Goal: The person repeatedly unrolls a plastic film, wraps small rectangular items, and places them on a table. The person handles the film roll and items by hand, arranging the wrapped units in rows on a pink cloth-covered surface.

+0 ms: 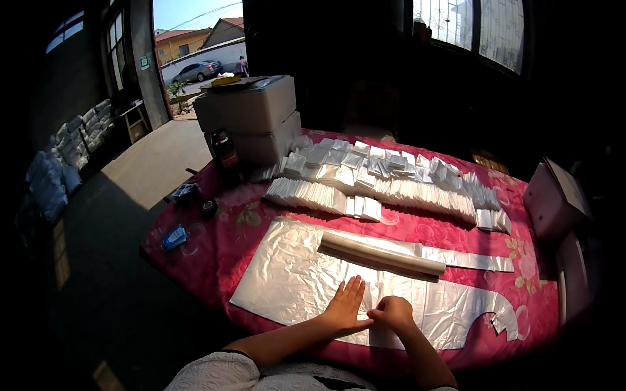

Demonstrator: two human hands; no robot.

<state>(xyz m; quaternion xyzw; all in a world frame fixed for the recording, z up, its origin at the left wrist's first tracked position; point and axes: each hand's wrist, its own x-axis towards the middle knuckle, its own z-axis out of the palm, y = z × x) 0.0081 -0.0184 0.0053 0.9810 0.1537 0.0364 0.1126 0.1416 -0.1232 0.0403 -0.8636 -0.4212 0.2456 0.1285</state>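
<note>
A thin, shiny white plastic apron [280,260] is spread out before me, its wide end to the left and strap-like ends to the right. My left hand [345,306] rests flat on its middle, fingers stretched and together, thumb toward the right hand. Close beside it, my right hand [392,314] is closed, thumb and fingertips pinching the plastic near the left thumb, where creases gather. Across the upper part of the apron lies a pale round tube [381,254], slightly slanted.
Rows of folded white plastic packets [391,186] line the table's far side. Cartons [251,117], a dark jar [224,148], a roll of tape [208,207] and a blue packet [175,238] stand left. A pinkish box [554,192] is at right. Red flowered cloth [215,260] covers the table.
</note>
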